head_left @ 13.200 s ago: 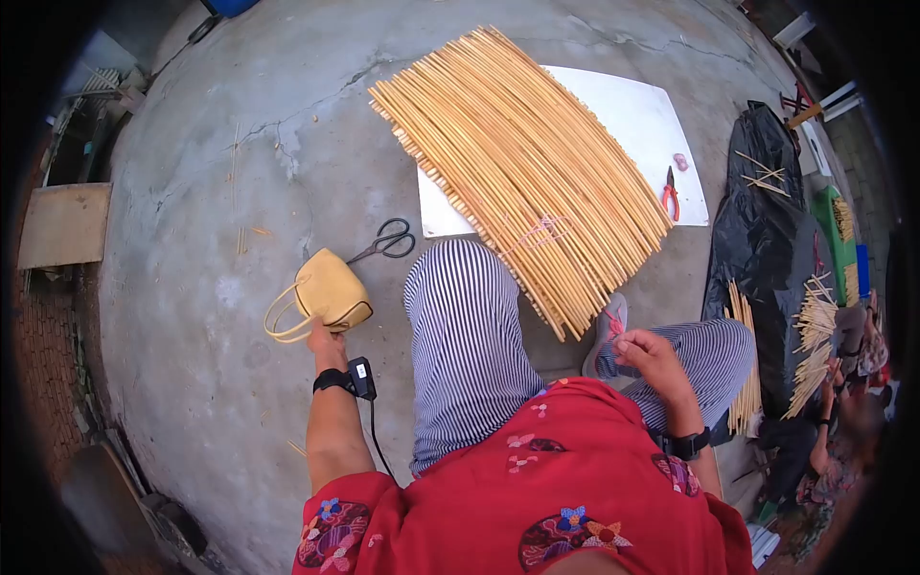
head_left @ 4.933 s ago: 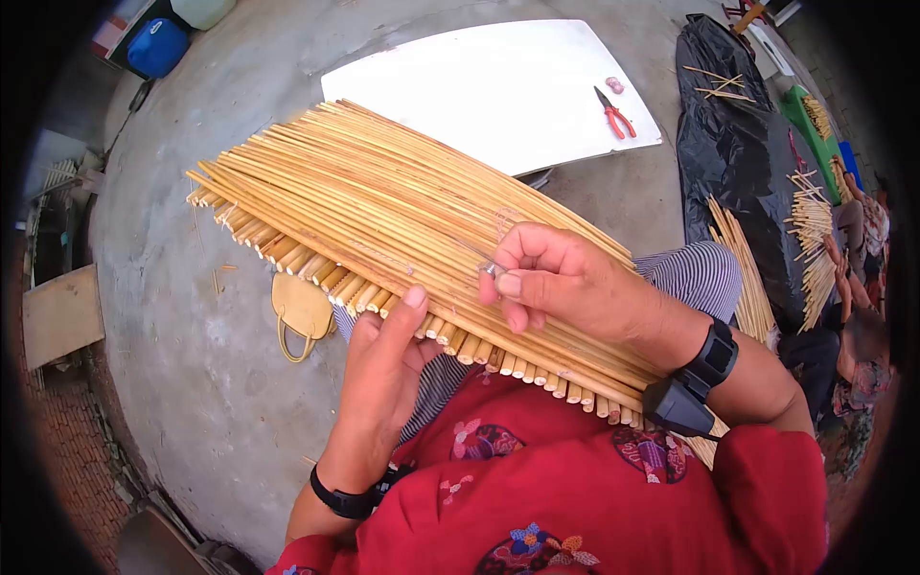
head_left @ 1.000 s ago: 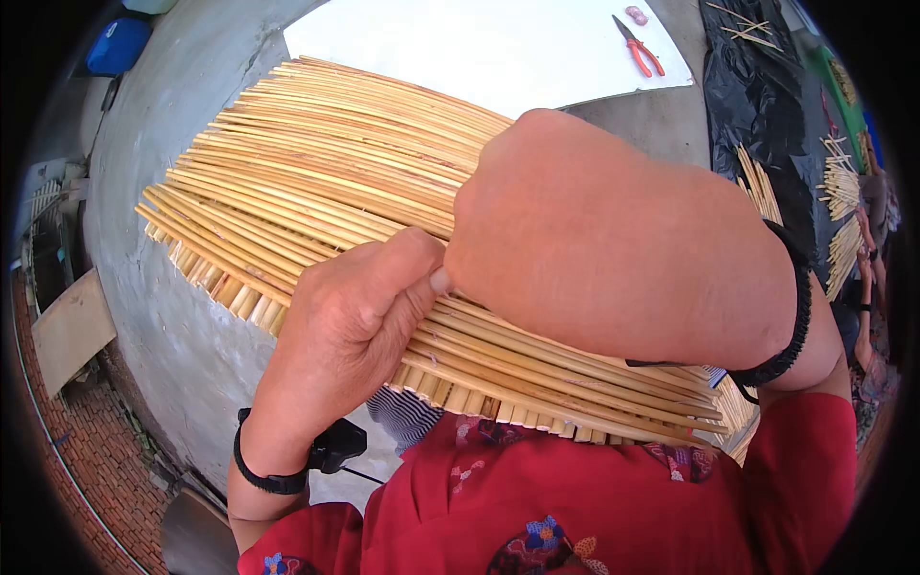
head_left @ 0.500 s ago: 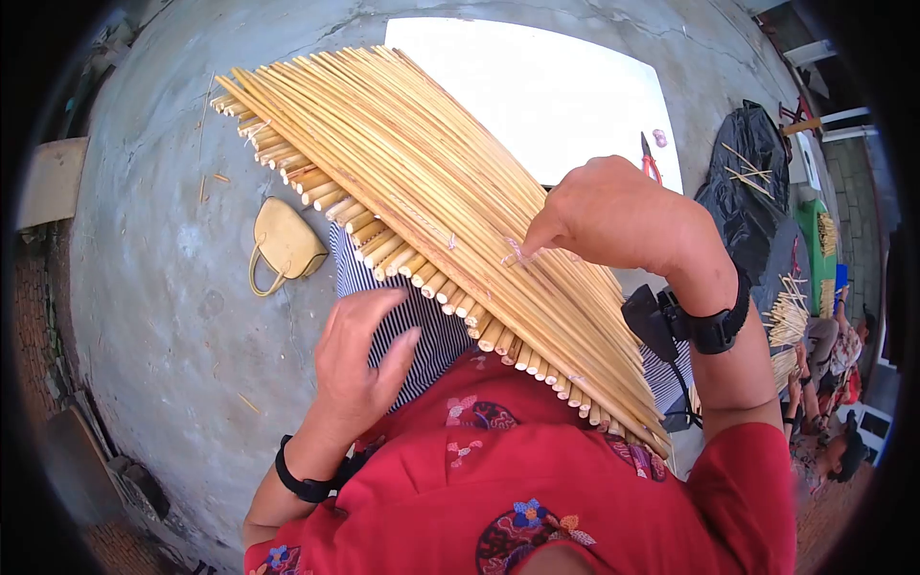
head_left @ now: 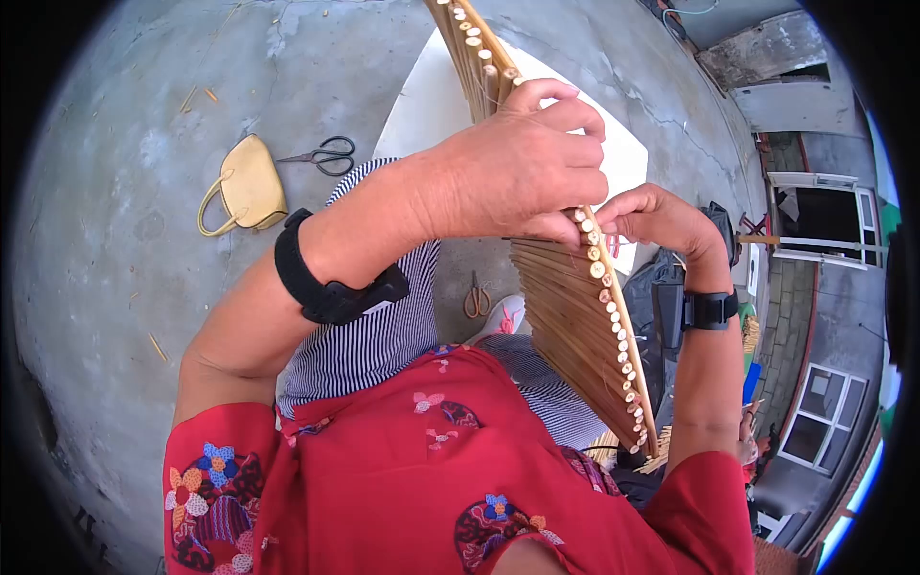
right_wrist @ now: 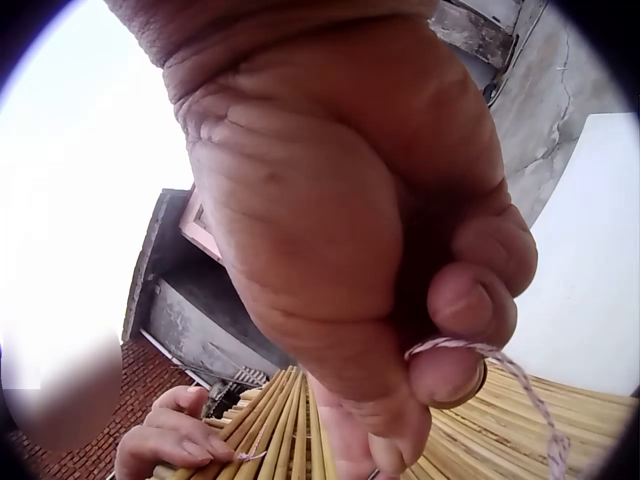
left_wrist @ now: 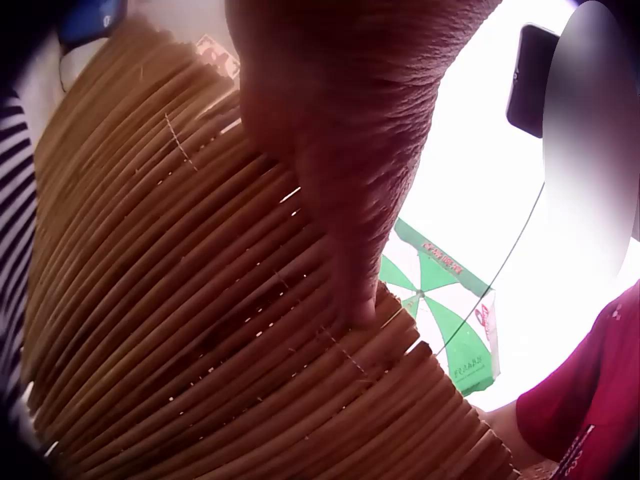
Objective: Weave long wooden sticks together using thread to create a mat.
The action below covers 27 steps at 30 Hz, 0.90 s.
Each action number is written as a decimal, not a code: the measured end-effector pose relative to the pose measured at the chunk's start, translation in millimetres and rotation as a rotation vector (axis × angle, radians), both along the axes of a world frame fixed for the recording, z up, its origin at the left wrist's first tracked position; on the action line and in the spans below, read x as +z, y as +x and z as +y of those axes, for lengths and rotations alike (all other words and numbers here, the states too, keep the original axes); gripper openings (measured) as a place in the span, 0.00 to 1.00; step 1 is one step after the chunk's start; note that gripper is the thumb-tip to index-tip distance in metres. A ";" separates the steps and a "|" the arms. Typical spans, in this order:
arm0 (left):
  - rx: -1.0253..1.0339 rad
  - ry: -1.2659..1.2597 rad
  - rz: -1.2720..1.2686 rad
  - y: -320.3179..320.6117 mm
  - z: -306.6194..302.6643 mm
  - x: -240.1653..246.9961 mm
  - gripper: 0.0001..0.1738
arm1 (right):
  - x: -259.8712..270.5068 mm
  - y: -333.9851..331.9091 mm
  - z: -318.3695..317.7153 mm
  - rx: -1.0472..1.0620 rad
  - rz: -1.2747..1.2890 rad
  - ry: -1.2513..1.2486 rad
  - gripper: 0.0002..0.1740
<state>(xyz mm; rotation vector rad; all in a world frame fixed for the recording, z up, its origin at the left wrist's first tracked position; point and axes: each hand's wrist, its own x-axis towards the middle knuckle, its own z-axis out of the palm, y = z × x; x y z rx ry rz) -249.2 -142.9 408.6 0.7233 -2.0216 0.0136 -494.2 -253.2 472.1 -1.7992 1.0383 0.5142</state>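
A mat of thin round wooden sticks (head_left: pixel 575 326) stands tilted up on the lap, its row of cut ends facing the head camera. My left hand (head_left: pixel 527 168) grips this edge, fingers over the top and thumb against the underside. On the mat's other face my right hand (head_left: pixel 661 220) works close to the edge. In the right wrist view its thumb and forefinger pinch a needle (right_wrist: pixel 375 473), of which just a thin shiny bit shows. A pink-and-white string (right_wrist: pixel 515 370) loops out from those fingers. Stitch lines of thread (left_wrist: pixel 180 140) cross the sticks in the left wrist view.
On the concrete floor lie a yellow handbag (head_left: pixel 251 184), black-handled scissors (head_left: pixel 333 155) and smaller scissors (head_left: pixel 476 299) near a shoe (head_left: pixel 505 316). A white board (head_left: pixel 422 110) lies beyond the mat. Black plastic sheeting (head_left: pixel 659 273) is to the right.
The mat has tipped up from lying flatter across the lap. My left hand has gone from free beside it to gripping its edge. My right hand has moved to its far face.
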 end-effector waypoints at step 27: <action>-0.235 0.763 1.299 -102.1 13.6 -36.9 0.55 | 0.6 -47.4 -34.1 -0.247 -0.270 0.150 0.10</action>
